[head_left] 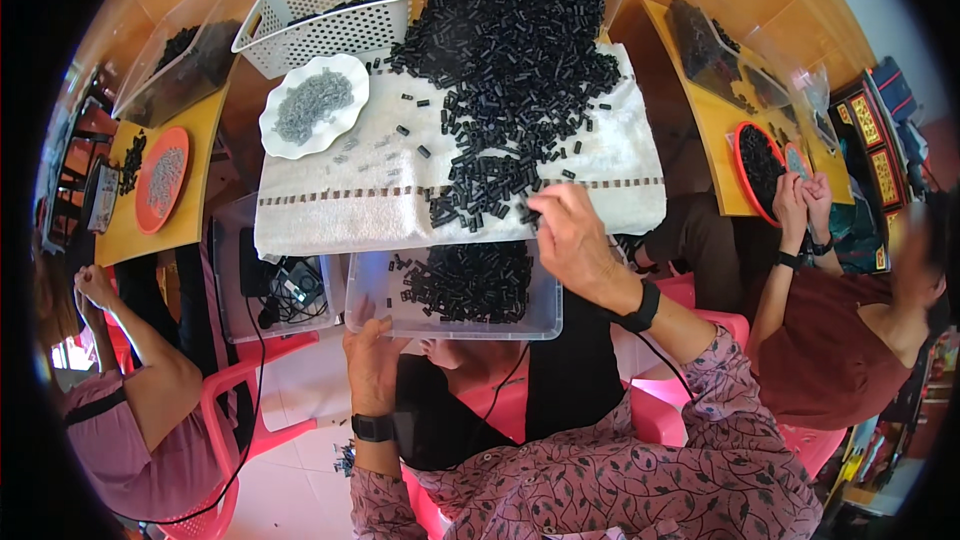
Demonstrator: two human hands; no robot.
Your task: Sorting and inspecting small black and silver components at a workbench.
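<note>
A large heap of small black plastic pieces (510,50) spills down a white towel (350,190) on the table. My right hand (575,230) is at the towel's near edge, its fingers curled together against the black pieces there; what they hold, if anything, is hidden. Below that edge, a clear plastic bin (455,328) rests above my lap with a pile of the same black pieces inside. Gripping its near left corner is my left hand (372,365), thumb up over the rim.
A white scalloped plate (350,120) of small clear-grey pieces stands at the left, before a white perforated basket (330,35). Co-workers sit at yellow tables on both sides; one person's hands (803,202) are beside a red tray (745,180). A cable crosses my right forearm.
</note>
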